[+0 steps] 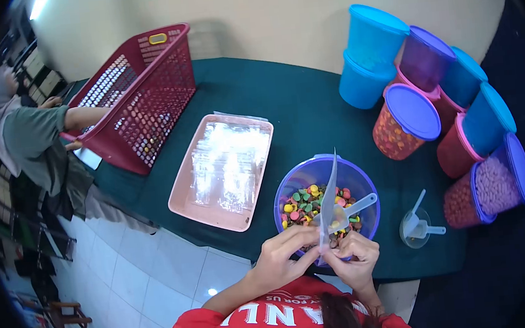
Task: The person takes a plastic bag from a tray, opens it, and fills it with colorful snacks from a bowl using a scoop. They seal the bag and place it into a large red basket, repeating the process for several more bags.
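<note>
Before me a purple bowl (281,184) holds many colourful button-like candies (300,205). Over its near rim, a clear plastic bag (329,202) stands upright, seen nearly edge-on. My left hand (286,252) pinches the bag's lower part from the left. From the other side, my right hand (355,258) has its fingers closed on the same part. A translucent scoop (361,205) rests among the candies just behind the bag, its handle pointing to the right rim. The bag partly hides the scoop's cup.
Left of the bowl lies a pink tray (186,203) of flat clear bags (228,167). A maroon basket (145,105) stands beyond, with a person's arm (85,118) reaching in. Lidded tubs (364,80) crowd the right. A small bowl (411,241) holds scoops (419,228).
</note>
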`<state>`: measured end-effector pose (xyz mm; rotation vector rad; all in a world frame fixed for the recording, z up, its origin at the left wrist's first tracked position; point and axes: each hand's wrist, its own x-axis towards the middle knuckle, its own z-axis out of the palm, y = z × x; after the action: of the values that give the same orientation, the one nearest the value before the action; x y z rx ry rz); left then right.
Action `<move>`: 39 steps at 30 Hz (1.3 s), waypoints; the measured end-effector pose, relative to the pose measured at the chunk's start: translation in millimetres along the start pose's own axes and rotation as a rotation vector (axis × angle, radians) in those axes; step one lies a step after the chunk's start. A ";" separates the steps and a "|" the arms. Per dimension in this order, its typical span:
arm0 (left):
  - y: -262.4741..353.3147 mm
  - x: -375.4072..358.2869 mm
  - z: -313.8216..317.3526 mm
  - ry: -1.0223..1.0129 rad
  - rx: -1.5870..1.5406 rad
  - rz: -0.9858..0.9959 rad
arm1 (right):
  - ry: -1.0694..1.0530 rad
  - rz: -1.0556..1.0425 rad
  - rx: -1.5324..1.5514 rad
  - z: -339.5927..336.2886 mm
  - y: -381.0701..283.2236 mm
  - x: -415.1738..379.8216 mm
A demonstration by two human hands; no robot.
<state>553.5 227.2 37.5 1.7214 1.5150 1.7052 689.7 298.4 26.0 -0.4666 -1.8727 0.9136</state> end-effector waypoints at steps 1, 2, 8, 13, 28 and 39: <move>-0.7 -6.4 1.7 0.025 0.067 0.021 | -0.026 -0.014 0.046 -1.2 2.0 1.2; 0.5 -11.7 3.5 0.050 0.133 0.040 | -0.041 -0.032 0.062 -3.9 3.7 2.2; 14.4 -25.4 3.3 0.164 0.258 0.081 | -0.103 0.035 0.244 -13.3 13.1 7.7; 20.2 -21.3 -4.4 0.150 0.289 0.201 | -0.234 0.167 0.485 -5.6 18.4 3.2; -12.3 22.4 -48.1 0.493 0.176 0.118 | -0.099 0.556 0.696 3.4 -7.8 -7.9; -56.0 52.0 -13.5 0.256 -0.278 0.034 | -0.030 0.692 0.703 -0.9 -25.3 -31.3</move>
<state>503.4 285.3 25.8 1.4396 1.2726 2.1060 706.6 262.0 26.8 -0.6615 -1.2760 1.9448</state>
